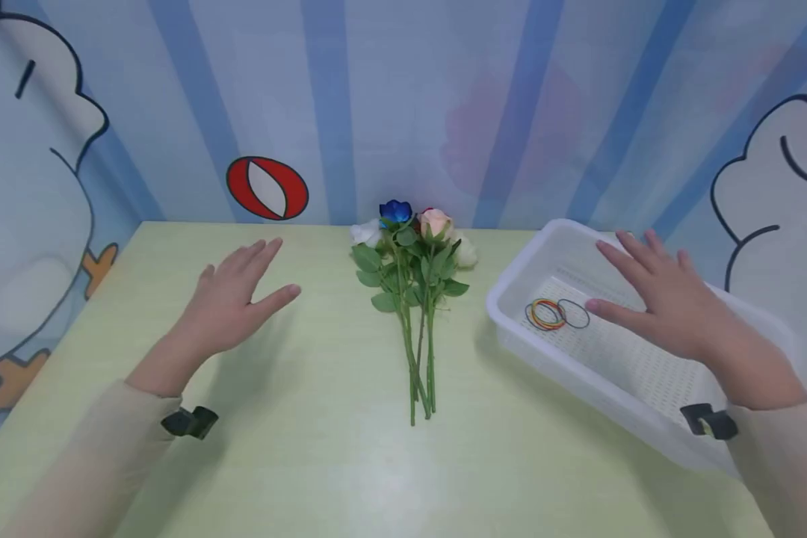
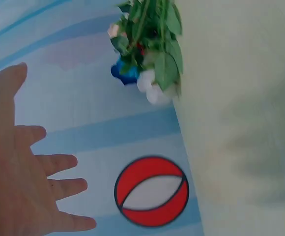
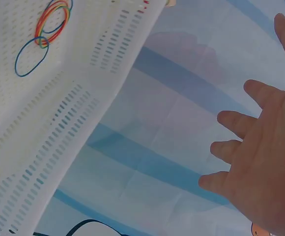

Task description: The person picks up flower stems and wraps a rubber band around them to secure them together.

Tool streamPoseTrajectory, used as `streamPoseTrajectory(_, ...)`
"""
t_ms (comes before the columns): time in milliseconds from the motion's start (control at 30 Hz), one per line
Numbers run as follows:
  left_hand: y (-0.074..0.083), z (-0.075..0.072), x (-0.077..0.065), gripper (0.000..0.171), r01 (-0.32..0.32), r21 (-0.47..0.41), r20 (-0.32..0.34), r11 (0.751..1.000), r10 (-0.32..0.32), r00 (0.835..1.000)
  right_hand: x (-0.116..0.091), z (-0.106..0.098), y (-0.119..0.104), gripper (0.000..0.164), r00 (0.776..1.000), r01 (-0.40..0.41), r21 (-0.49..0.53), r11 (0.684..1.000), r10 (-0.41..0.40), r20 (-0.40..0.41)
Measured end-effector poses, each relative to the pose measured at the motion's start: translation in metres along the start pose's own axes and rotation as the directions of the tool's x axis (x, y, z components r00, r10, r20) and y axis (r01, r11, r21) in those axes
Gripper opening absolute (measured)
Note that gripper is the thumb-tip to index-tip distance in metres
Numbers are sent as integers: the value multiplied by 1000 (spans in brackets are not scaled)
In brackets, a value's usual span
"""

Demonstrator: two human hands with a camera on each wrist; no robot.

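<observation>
Left hand (image 1: 232, 302), fingers spread straight, unladen, above the table (image 1: 350, 463). Right hand (image 1: 675, 310), likewise spread and unladen, over the white basket (image 1: 571, 379). In basket: overlapping rubber bands (image 1: 562, 315). On table, between hands: flowers (image 1: 406, 280), stems nearer, blooms near far edge. Behind: striped backdrop (image 1: 403, 112).

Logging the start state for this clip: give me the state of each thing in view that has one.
Left hand: open, fingers extended, holding nothing
Right hand: open, fingers extended, holding nothing
Flowers: lying on the table, stems overlapping, no band visible around them
Basket: upright, uncovered
Rubber bands: loose inside the basket
</observation>
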State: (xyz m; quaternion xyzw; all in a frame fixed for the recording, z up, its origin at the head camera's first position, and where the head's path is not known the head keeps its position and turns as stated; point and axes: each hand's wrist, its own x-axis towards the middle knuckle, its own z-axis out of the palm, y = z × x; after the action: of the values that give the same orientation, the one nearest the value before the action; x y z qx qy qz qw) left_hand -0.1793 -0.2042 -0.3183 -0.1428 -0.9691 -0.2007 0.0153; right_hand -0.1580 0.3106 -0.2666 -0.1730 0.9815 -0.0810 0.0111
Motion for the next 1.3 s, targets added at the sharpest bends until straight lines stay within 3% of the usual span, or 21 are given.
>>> streamPoseTrajectory(133,15,14,9,79,1,-163,16,987,1,1000,-11,-1,-13,83,999,30,55,998,-28,-38)
streamPoseTrajectory(267,26,35,18,78,39,-306,68,951,-20,998,-20,6,-28,81,996,58,116,992,-49,-79)
streamPoseTrajectory(533,52,82,35,73,95,-462,155,881,-26,988,-27,32,-57,76,986,124,213,969,-96,-138)
streamPoseTrajectory(833,76,115,51,71,222,-570,261,791,-82,962,0,70,-101,71,980,181,298,937,-147,-133)
streamPoseTrajectory(1133,84,133,55,71,261,-618,265,742,-116,957,38,101,-129,69,977,211,425,880,-190,-93)
streamPoseTrajectory(1300,89,139,55,74,255,-624,254,738,-117,960,59,118,-135,67,977,210,487,848,-195,-81)
